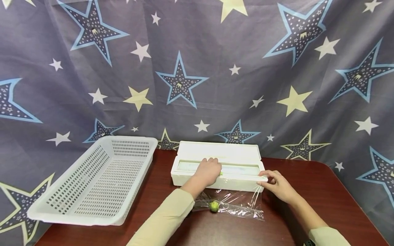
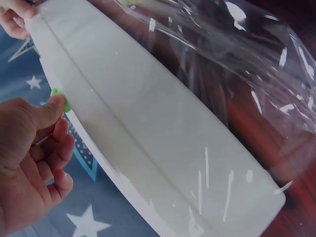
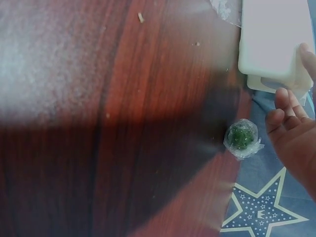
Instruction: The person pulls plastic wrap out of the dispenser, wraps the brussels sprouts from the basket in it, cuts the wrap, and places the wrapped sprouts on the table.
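Observation:
A white cling film dispenser box (image 1: 215, 182) stands on the table with its lid (image 1: 219, 151) raised. Clear cling film (image 1: 243, 206) hangs from its front edge and spreads over the tabletop. My left hand (image 1: 209, 171) pinches a small green slide cutter (image 2: 60, 100) on the box's front rim between thumb and finger. At the box's right end, my right hand (image 1: 278, 184) grips the corner with thumb and fingers. A small round green fruit or vegetable (image 1: 213, 206) lies at the film, in front of the box.
A white perforated plastic basket (image 1: 123, 205) stands to the left. In the right wrist view, another round green item wrapped in film (image 3: 242, 137) sits near the table's edge. A star-patterned cloth (image 1: 197, 102) hangs right behind the dark red wooden table (image 1: 323, 191).

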Motion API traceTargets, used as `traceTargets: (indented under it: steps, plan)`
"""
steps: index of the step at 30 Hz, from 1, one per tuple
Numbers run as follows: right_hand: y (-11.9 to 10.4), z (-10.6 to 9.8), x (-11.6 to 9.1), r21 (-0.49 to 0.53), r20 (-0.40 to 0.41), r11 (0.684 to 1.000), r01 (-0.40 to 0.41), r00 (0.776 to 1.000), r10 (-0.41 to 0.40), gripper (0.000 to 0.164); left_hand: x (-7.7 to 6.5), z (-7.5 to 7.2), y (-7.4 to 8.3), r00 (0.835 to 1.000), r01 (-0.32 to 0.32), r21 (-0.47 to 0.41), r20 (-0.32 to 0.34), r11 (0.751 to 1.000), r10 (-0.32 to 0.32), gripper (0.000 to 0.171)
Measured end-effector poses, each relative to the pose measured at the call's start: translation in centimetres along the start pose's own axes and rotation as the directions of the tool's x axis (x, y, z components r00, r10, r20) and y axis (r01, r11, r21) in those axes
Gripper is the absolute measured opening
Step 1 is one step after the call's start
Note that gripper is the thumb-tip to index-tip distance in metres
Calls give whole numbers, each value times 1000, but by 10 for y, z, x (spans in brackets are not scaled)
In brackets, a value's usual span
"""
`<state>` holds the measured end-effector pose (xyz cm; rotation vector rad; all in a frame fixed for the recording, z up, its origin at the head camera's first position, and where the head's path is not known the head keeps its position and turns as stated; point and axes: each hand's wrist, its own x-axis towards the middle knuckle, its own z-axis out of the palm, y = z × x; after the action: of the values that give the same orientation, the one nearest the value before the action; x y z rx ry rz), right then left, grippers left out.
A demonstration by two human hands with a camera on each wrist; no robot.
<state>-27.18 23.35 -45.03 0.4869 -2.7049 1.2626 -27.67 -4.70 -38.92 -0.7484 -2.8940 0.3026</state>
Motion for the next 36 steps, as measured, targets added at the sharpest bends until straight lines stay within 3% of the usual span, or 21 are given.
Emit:
traceTargets:
  steps: [9,21,27,36]
  plan:
    - [3,0,1,-29,3,999,12,1000,-12,27,-16,-2,-29,999,36,4,37,999,-36,9]
    - [-3,1,0,-34,-1,999,27,1000,-27,27,-45,-3,-76,989,76,92,120,993,-87,7]
    - [1,-1,0,-52,4,999,18,1000,-18,28,-52,-2,-94,983,108,86,137,990,-119,4]
    - [1,3,-1,-43,1,999,31,1000,-31,27,-61,1,-107,987,76,65,136,995,-84,4]
